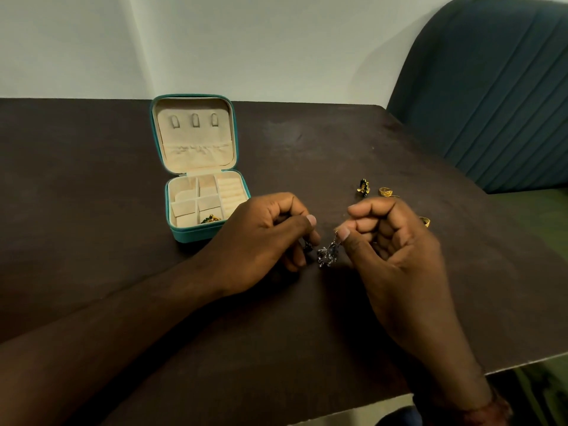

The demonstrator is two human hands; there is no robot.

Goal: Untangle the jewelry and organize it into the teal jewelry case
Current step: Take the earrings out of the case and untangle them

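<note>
The untangling is under way at the centre of the frame: both hands work a small knot of silver jewelry [327, 255] low over the dark bench [307, 142]. The left hand [267, 238] has its grip pinched shut, thumb against forefinger, on what looks like one dark end of the piece, though its fingers hide most of it. The right hand [390, 241] is curled, thumb pressed to forefinger on a fine strand at the top of the cluster, so the tangle hangs just below and between the two grips, close to or brushing the bench; I cannot tell which. The teal case [196, 235] stands open left of centre, just beyond the left hand, with one gold and green piece [210, 218] already in a front compartment and the other compartments bare. To the right, past the right hand, a green and gold piece [363, 187] and two gold rings [385, 191] [425, 222] wait loose on the bench. By my reckoning the job is early. The next move likely calls for easing the two ends apart gently, not tugging, since a pull would tighten the knot.
</note>
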